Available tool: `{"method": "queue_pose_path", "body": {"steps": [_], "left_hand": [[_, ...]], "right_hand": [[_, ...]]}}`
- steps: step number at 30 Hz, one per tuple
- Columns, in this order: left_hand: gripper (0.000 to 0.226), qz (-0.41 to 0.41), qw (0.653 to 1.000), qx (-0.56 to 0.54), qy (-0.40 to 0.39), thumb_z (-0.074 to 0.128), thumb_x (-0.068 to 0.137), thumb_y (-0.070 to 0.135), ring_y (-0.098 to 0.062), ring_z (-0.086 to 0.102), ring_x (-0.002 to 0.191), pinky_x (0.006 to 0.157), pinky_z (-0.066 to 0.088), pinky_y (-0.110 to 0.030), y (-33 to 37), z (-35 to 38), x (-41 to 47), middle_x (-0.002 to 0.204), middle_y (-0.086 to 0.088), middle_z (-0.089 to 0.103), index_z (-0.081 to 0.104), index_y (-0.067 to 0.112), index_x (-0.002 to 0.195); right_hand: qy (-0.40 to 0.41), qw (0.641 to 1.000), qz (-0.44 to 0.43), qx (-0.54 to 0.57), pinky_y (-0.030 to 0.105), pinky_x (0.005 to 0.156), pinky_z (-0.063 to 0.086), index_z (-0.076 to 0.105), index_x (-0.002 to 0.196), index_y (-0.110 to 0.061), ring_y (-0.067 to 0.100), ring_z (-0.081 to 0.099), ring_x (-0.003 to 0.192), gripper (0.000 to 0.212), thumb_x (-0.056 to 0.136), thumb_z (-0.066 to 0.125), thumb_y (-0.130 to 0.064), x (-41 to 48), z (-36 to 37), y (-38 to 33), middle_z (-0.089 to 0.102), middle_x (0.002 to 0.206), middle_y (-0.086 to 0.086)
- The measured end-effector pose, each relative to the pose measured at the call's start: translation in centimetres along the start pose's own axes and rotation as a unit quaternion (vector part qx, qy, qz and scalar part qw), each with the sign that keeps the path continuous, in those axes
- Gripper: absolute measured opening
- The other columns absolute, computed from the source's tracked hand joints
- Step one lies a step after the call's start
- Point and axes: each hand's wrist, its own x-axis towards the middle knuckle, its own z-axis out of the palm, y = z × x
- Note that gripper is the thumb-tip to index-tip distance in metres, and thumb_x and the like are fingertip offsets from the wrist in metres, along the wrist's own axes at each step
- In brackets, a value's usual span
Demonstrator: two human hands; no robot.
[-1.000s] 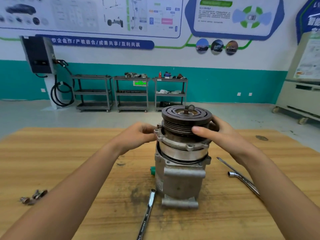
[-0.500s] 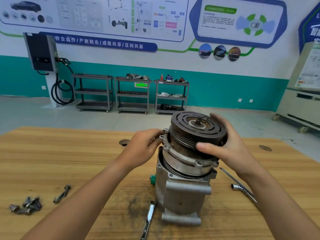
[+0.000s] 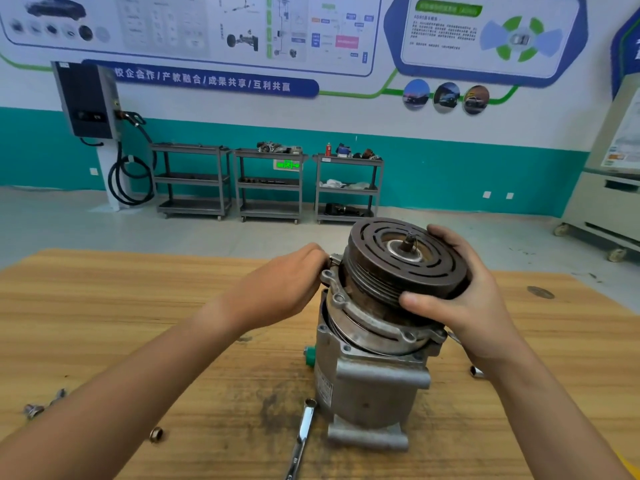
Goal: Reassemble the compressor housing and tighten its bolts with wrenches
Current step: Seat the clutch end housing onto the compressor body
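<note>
Bright even light, soft shadows, wide-angle bending, blurred edges.

- An automotive training workshop.
- Car-system posters (image 3: 194,26) cover the wall.
- A vehicle charger (image 3: 86,102) with a coiled cable hangs there.
- Three metal carts (image 3: 270,183) hold parts.
- A wrench (image 3: 303,434) lies on the wooden table (image 3: 104,306).

Both forearms extended; left hand (image 3: 280,289) curled, fingertips hidden; right hand (image 3: 464,303) grips pulley (image 3: 384,268).
</note>
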Motion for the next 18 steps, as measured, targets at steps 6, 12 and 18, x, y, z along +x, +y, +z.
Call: {"method": "queue_pose_path", "body": {"steps": [6, 12, 18], "left_hand": [[0.014, 0.030, 0.997, 0.038, -0.064, 0.039, 0.099, 0.019, -0.006, 0.037, 0.062, 0.063, 0.031, -0.018, -0.6, -1.2, 0.6, 0.090, 0.000, 0.046, 0.048, 0.008, 0.099], [0.030, 0.027, 0.980, 0.150, -0.125, 0.039, 0.099, 0.016, -0.018, 0.050, 0.101, 0.084, 0.039, -0.024, -1.7, -2.9, 1.4, 0.114, -0.006, 0.056, 0.045, 0.011, 0.128], [0.041, -0.142, 0.911, -0.387, 0.017, 0.056, 0.087, 0.040, 0.010, 0.051, 0.110, 0.092, 0.044, -0.013, 1.3, -4.1, 1.0, 0.120, 0.025, 0.053, 0.045, 0.035, 0.126]], "right_hand": [[0.004, 1.000, 0.016, 0.006, 0.009, 0.079, 0.047, 0.054, 0.110, -0.034, -0.002, 0.062, 0.100, 0.086, 0.028, 0.082, -0.038, 0.2, -0.3, 0.2, 0.065, 0.106, -0.016], [0.010, 0.999, 0.039, 0.008, 0.009, 0.073, 0.049, 0.057, 0.106, -0.035, -0.004, 0.063, 0.095, 0.084, 0.027, 0.084, -0.036, 0.9, 0.0, 0.2, 0.066, 0.100, -0.017], [-0.003, 0.999, 0.052, -0.005, 0.006, 0.070, 0.048, 0.054, 0.115, -0.029, -0.013, 0.061, 0.087, 0.082, 0.038, 0.083, -0.027, 2.0, 1.1, -0.7, 0.060, 0.104, -0.018]]}}
